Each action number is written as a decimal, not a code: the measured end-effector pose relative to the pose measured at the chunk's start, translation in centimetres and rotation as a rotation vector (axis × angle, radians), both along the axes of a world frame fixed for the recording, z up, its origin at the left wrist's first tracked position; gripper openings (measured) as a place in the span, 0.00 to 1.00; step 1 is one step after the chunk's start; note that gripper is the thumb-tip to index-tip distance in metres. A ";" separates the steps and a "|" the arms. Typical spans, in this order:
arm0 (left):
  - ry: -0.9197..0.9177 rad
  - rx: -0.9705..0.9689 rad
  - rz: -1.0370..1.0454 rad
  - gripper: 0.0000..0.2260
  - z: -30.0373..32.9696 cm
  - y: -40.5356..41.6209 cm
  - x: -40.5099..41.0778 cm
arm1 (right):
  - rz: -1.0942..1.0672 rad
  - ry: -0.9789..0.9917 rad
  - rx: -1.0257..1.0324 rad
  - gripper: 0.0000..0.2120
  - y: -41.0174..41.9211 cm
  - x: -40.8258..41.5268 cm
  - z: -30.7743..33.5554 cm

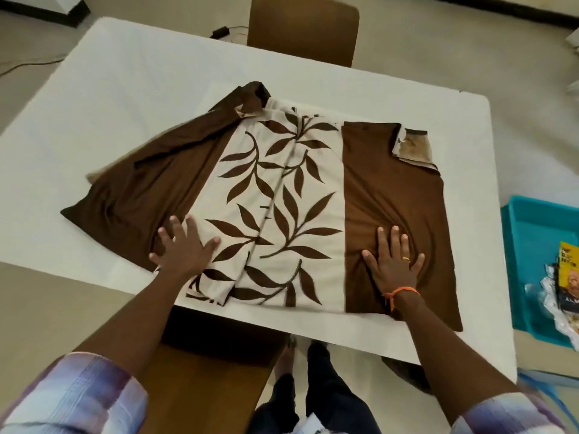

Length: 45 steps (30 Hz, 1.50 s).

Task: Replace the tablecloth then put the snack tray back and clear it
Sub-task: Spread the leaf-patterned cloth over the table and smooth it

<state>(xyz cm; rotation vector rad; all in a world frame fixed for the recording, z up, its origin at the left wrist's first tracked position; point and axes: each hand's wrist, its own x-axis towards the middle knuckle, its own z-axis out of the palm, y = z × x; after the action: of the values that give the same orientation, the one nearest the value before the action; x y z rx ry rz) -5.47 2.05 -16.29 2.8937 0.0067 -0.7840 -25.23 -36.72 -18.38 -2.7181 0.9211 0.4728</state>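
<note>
A folded tablecloth (275, 195), brown with a cream middle band of brown leaves, lies partly spread on the white table (125, 89). My left hand (183, 249) rests flat on its near left part, fingers apart. On the brown right panel my right hand (394, 258) presses flat, fingers spread, with the cloth wrinkled around it. A turquoise snack tray (526, 245) holding snack packets (564, 277) sits to the right of the table, cut off by the frame edge.
A brown chair (304, 29) stands at the table's far side. Another brown chair seat (203, 371) is under the near edge, by my legs. A cable with a black adapter (221, 32) lies on the floor beyond the table.
</note>
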 end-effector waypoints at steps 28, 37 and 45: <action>0.019 0.025 0.048 0.44 0.2 -0.3 7.5 | 0.211 -0.109 -0.034 0.36 7.8 9.5 -0.8; -0.024 0.103 0.044 0.49 1.3 -0.7 4.7 | 0.201 -0.114 -0.024 0.36 7.9 8.8 -0.7; -0.138 0.173 -0.157 0.43 2.6 4.1 3.8 | 0.368 -0.021 -0.058 0.36 5.9 6.6 -0.1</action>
<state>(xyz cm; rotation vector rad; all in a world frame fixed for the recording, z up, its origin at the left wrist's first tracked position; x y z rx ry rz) -1.68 6.17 -13.66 3.1381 -0.1788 -0.6344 -18.63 -30.84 -18.46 -2.9483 0.4318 0.4875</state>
